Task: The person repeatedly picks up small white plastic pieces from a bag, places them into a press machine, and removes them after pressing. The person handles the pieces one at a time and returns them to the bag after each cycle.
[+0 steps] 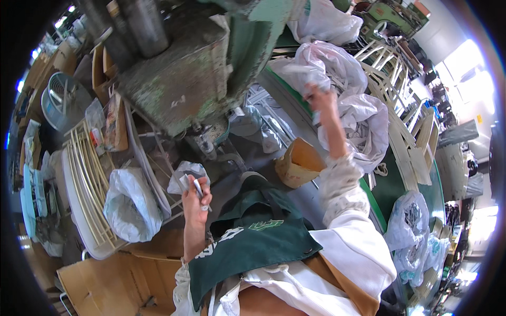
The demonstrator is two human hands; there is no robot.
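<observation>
By white sacks [377, 108] of strips [360, 133], right grip [320, 100] too blurred to tell; left grip [196, 196] pinches pieces [197, 187].

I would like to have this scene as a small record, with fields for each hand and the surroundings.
Left hand: closed around a small pale piece
Right hand: motion-blurred, near white bags; grip unclear
Ahead: worn green machine
Left side: long pale strips
Right side: green table under the bags
Between: yellowish container

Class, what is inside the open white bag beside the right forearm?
In the white bag, thin pale pieces show at the mouth. Anything deeper is covered by them and the bag's folds, so it cannot be seen.
</observation>
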